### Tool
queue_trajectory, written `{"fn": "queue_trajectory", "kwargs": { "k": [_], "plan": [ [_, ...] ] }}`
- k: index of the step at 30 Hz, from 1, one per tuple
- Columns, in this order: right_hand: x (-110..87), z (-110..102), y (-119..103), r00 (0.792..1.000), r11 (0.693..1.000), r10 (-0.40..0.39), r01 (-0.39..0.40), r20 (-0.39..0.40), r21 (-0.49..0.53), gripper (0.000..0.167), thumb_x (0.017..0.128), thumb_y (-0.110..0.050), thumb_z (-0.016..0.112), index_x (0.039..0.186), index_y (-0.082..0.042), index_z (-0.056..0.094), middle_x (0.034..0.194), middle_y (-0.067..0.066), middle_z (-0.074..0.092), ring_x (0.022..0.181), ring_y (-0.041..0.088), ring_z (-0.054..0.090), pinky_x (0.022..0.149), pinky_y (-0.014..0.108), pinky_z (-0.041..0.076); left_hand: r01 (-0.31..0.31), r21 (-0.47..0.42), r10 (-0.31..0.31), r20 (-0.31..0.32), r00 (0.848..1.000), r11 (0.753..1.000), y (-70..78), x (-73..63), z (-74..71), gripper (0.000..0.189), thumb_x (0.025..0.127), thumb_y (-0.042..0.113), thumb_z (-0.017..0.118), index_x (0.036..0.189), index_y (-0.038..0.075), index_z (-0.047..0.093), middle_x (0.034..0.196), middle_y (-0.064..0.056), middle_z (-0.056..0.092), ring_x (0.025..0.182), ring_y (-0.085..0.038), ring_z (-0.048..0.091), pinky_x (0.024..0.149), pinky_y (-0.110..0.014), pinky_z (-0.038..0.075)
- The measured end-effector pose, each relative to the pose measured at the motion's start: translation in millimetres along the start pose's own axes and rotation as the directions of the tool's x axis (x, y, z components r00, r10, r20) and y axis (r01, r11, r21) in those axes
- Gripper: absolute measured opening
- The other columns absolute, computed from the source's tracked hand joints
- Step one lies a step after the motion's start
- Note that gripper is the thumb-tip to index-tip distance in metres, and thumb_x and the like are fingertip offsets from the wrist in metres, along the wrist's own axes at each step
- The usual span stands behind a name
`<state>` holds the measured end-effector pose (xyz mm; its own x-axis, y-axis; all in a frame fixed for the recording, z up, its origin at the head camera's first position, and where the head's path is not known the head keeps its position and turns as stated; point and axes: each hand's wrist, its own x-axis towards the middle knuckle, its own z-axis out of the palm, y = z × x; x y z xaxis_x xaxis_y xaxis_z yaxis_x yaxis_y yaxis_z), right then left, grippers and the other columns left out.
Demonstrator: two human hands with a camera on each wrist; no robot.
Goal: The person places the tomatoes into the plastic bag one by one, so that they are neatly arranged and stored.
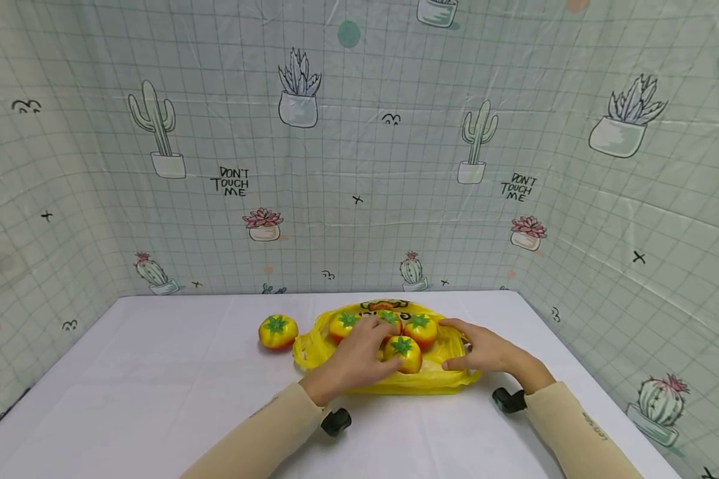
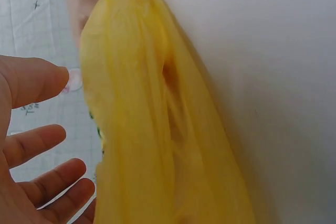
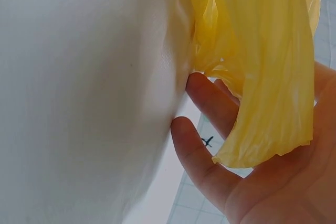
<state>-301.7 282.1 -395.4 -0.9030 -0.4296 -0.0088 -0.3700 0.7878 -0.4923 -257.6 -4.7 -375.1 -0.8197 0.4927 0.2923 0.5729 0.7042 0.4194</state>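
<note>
A yellow plastic bag (image 1: 422, 382) lies spread on the table, with several yellow-and-red tomatoes (image 1: 421, 332) with green tops on it. Above them hovers my left hand (image 1: 359, 356), its thumb and fingertips near the front tomato (image 1: 409, 359). The left wrist view shows this hand (image 2: 31, 150) with spread fingers, apart from the bag (image 2: 142, 103). My right hand (image 1: 485, 349) is at the bag's right edge, fingers spread. In the right wrist view, a flap of the bag (image 3: 273, 93) hangs over that palm, and two fingertips (image 3: 184, 127) touch the white cloth.
One more tomato (image 1: 278, 332) sits on the white tablecloth (image 1: 156, 386), left of the bag. Cloth walls with a grid and cactus print (image 1: 353, 166) stand behind the table and on both sides. Black wrist devices (image 1: 336, 422) hang below both sleeves.
</note>
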Motion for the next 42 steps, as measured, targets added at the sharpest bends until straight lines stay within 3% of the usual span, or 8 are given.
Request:
{"fn": "queue_trajectory", "kwargs": {
  "k": [8, 20, 30, 38, 42],
  "plan": [
    [-1.2, 0.1, 0.2, 1.000, 1.000, 0.002, -0.002, -0.001, 0.002, 0.082, 0.076, -0.047, 0.073, 0.145, -0.017, 0.038, 0.144, 0.014, 0.042, 0.121, 0.035, 0.047, 0.097, 0.060, 0.038, -0.011, -0.044, 0.010, -0.019, 1.000, 0.999, -4.1, -15.8, -16.2, 0.042, 0.086, 0.036, 0.067, 0.123, 0.016, 0.061, 0.119, -0.001, 0.051, 0.113, -0.019, 0.045, 0.095, -0.039, 0.044],
    [1.1, 0.9, 0.0, 1.000, 1.000, 0.012, -0.012, 0.006, 0.000, 0.083, 0.076, -0.049, 0.073, 0.145, -0.018, 0.038, 0.145, 0.014, 0.041, 0.122, 0.035, 0.046, 0.098, 0.061, 0.037, -0.052, 0.003, 0.052, -0.109, 0.993, 0.999, -16.8, -38.6, -37.1, 0.040, 0.085, 0.034, 0.070, 0.120, 0.017, 0.061, 0.117, 0.000, 0.052, 0.113, -0.020, 0.046, 0.096, -0.038, 0.044],
    [1.6, 0.4, -0.3, 1.000, 1.000, 0.023, -0.023, 0.004, -0.003, 0.083, 0.075, -0.049, 0.073, 0.145, -0.019, 0.039, 0.144, 0.012, 0.042, 0.120, 0.033, 0.048, 0.097, 0.059, 0.039, -0.003, -0.008, 0.002, -0.160, 0.987, 1.000, -43.2, -54.7, -50.6, 0.040, 0.083, 0.029, 0.073, 0.118, 0.013, 0.062, 0.114, -0.002, 0.053, 0.109, -0.022, 0.047, 0.094, -0.040, 0.044],
    [0.8, 1.0, 0.7, 1.000, 1.000, 0.018, -0.018, -0.004, -0.009, 0.083, 0.075, -0.050, 0.073, 0.144, -0.019, 0.039, 0.144, 0.012, 0.042, 0.124, 0.034, 0.045, 0.098, 0.060, 0.036, 0.070, 0.059, -0.058, -0.184, 0.981, 0.996, -70.3, -65.5, -58.3, 0.039, 0.081, 0.027, 0.075, 0.115, 0.012, 0.063, 0.112, -0.003, 0.053, 0.106, -0.022, 0.048, 0.092, -0.040, 0.045],
    [1.0, 0.6, 0.1, 1.000, 1.000, 0.018, -0.018, -0.007, -0.008, 0.082, 0.075, -0.048, 0.074, 0.144, -0.019, 0.040, 0.144, 0.013, 0.042, 0.124, 0.035, 0.045, 0.098, 0.061, 0.036, 0.057, 0.085, -0.036, -0.233, 0.972, 0.995, -80.8, -68.0, -61.7, 0.038, 0.079, 0.023, 0.076, 0.111, 0.008, 0.065, 0.109, -0.004, 0.055, 0.099, -0.023, 0.049, 0.084, -0.039, 0.045]
  ]
}}
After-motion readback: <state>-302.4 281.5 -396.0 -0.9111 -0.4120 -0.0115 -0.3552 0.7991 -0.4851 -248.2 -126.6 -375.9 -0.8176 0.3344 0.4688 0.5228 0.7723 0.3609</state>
